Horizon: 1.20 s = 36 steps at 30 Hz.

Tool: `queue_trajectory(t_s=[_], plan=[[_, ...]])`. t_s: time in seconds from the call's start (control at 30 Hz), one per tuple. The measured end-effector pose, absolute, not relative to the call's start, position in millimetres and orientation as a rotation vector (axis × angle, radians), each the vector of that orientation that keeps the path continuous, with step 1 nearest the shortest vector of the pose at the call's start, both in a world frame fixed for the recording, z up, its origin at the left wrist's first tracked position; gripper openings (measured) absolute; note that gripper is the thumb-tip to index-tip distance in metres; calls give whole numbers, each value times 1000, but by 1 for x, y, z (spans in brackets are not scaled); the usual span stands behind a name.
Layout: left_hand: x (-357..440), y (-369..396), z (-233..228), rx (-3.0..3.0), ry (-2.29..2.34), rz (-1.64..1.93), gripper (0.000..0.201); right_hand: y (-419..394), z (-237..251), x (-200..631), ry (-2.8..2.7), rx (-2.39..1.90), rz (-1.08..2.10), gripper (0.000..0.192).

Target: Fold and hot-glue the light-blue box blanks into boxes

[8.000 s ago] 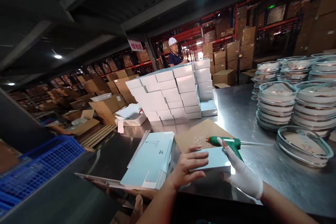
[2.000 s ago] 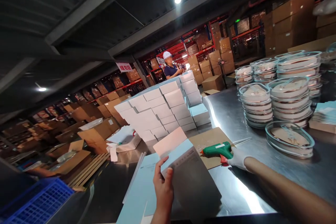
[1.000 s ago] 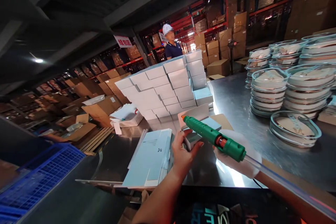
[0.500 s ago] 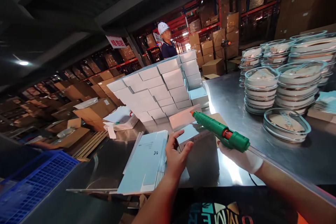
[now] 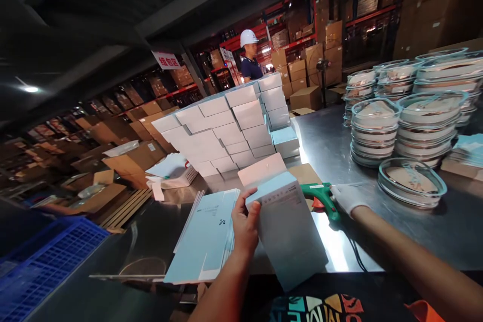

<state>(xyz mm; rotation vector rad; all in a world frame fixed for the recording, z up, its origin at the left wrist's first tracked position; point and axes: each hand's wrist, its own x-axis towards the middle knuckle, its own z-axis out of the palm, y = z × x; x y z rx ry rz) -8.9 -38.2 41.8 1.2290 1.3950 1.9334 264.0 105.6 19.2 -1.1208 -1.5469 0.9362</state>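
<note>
My left hand point(image 5: 244, 225) grips a pale blue carton point(image 5: 289, 226), erected and held upright over the steel table's front edge, its top flap point(image 5: 262, 168) open and pointing away. My right hand point(image 5: 347, 197), in a white glove, rests on the green glue gun point(image 5: 319, 196), which lies on a brown cardboard sheet point(image 5: 305, 173) on the table. A stack of flat, unfolded blue cartons point(image 5: 206, 234) lies just left of my left hand.
A wall of stacked white boxes point(image 5: 230, 131) stands at mid-table. Stacks of clear lidded bowls point(image 5: 411, 121) fill the right side, one single bowl point(image 5: 412, 181) in front. A blue crate point(image 5: 45, 256) sits lower left. A person in a white cap point(image 5: 249, 55) stands beyond the boxes.
My right hand has lowered the glue gun from above the carton down onto the cardboard sheet. My left hand has drawn the carton nearer and tilted it upright.
</note>
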Motion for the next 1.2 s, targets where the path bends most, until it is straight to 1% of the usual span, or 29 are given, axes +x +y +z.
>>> queue_trajectory(t_s=[0.1, 0.2, 0.27, 0.4, 0.53, 0.57, 0.6, 0.7, 0.73, 0.8, 0.87, 1.0, 1.07, 1.17, 1.2], plan=[[-3, -35, 41, 1280, 1374, 1914, 71, 95, 35, 256, -1545, -1107, 1001, 38], [6, -33, 41, 1359, 1367, 1856, 71, 72, 61, 231, -1551, -883, 1189, 43], [10, -32, 40, 1406, 1360, 1827, 69, 59, 74, 215, -1575, -815, 1260, 45], [12, -28, 35, 1505, 1308, 1868, 62, 54, 80, 212, -1637, -797, 1229, 49], [11, -21, 29, 1466, 1186, 2110, 62, 64, 68, 235, -1793, -628, 1183, 75], [10, -19, 29, 1471, 1142, 2135, 62, 65, 64, 240, -1828, -597, 1142, 74], [8, -19, 32, 1518, 1107, 2126, 60, 65, 61, 244, -1860, -563, 1101, 68], [1, -19, 45, 1827, 1065, 1947, 43, 59, 58, 250, -1928, -443, 1050, 39], [-1, -19, 50, 1919, 1056, 1868, 39, 56, 58, 249, -1940, -415, 1052, 34], [-4, -19, 56, 2014, 1040, 1767, 39, 52, 61, 247, -1948, -395, 1047, 32], [-5, -18, 58, 2040, 1014, 1765, 38, 52, 63, 245, -1947, -387, 1029, 33], [-5, -23, 54, 2122, 882, 1837, 19, 53, 56, 246, -1967, -291, 926, 35], [-10, -26, 59, 2181, 897, 1788, 16, 51, 50, 245, -1979, -243, 815, 40], [-18, -25, 83, 2372, 1045, 1394, 15, 47, 44, 237, -2052, -232, 601, 53], [-18, -25, 93, 2438, 1114, 1246, 21, 44, 44, 234, -2089, -227, 544, 64]])
